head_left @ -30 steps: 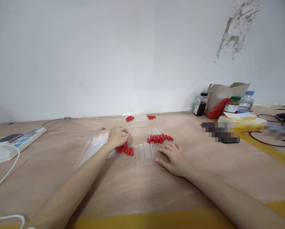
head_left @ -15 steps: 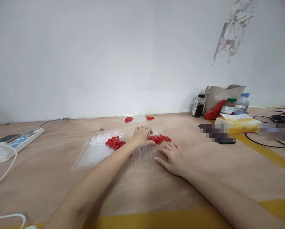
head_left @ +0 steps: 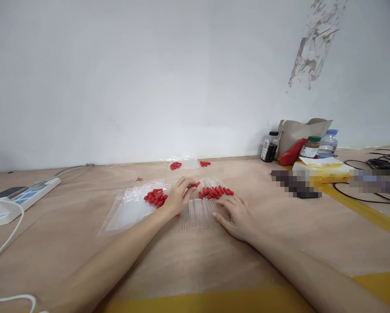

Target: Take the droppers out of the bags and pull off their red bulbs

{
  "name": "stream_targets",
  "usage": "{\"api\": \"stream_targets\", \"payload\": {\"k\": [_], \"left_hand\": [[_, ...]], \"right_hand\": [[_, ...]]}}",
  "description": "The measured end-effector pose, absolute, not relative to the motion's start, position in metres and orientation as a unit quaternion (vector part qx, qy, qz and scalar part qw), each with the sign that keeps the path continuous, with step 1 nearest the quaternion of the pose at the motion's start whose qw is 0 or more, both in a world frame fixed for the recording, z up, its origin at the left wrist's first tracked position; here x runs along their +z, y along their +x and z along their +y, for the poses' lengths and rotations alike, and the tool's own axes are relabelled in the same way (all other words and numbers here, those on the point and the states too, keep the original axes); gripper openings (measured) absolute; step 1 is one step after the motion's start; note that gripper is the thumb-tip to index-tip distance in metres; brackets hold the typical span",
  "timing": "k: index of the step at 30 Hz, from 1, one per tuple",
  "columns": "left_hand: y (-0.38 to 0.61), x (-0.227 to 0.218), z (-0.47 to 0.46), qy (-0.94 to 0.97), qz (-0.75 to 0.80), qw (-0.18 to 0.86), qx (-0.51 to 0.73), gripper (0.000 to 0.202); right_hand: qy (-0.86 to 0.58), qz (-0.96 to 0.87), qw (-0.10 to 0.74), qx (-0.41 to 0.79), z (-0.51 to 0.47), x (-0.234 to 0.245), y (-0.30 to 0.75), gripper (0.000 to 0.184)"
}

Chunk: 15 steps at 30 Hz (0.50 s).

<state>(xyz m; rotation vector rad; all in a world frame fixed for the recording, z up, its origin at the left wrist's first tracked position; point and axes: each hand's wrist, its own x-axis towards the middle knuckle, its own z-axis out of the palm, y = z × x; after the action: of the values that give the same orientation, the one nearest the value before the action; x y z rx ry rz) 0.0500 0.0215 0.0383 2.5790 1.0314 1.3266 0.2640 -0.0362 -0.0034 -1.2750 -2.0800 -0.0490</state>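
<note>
My left hand (head_left: 179, 195) pinches a red-capped dropper (head_left: 195, 184) just above the left end of a row of clear glass tubes (head_left: 197, 213). My right hand (head_left: 235, 216) lies flat on the wooden table, fingers spread, touching the right edge of that row. Behind the tubes lies a row of droppers with red caps (head_left: 216, 191). A heap of loose red caps (head_left: 155, 196) rests on a clear plastic bag (head_left: 129, 208) left of my left hand.
More red caps (head_left: 175, 165) and a small bag lie by the wall. Bottles, a jar (head_left: 310, 147) and a beige bag (head_left: 299, 132) stand at the back right, with a yellow box (head_left: 325, 169) and black cables (head_left: 377, 165). A white power strip (head_left: 21, 195) is at the left.
My left hand went from the red caps on the bag to the capped droppers, then drew back a little with one red-capped dropper pinched. My right hand stayed put.
</note>
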Motion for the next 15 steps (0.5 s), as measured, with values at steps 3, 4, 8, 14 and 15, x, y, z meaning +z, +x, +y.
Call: {"api": "stream_targets", "payload": {"k": [3, 4, 8, 14, 15], "left_hand": [[0.023, 0.029, -0.006, 0.816, 0.342, 0.117, 0.451, 0.015], [0.015, 0.025, -0.014, 0.812, 0.346, 0.147, 0.446, 0.015], [0.0, 0.006, -0.037, 0.808, 0.326, 0.228, 0.435, 0.014], [0.009, 0.0, -0.042, 0.825, 0.298, 0.244, 0.413, 0.013], [0.01, 0.002, -0.043, 0.827, 0.295, 0.242, 0.412, 0.013]], "right_hand": [[-0.491, -0.773, 0.399, -0.042, -0.036, -0.001, 0.264, 0.048], [-0.482, -0.768, 0.416, -0.059, -0.037, -0.001, 0.263, 0.054], [-0.404, -0.803, 0.42, -0.123, -0.041, 0.004, 0.257, 0.058], [-0.338, -0.839, 0.4, -0.147, -0.046, 0.005, 0.244, 0.025], [-0.337, -0.841, 0.397, -0.147, -0.046, 0.004, 0.243, 0.022]]}}
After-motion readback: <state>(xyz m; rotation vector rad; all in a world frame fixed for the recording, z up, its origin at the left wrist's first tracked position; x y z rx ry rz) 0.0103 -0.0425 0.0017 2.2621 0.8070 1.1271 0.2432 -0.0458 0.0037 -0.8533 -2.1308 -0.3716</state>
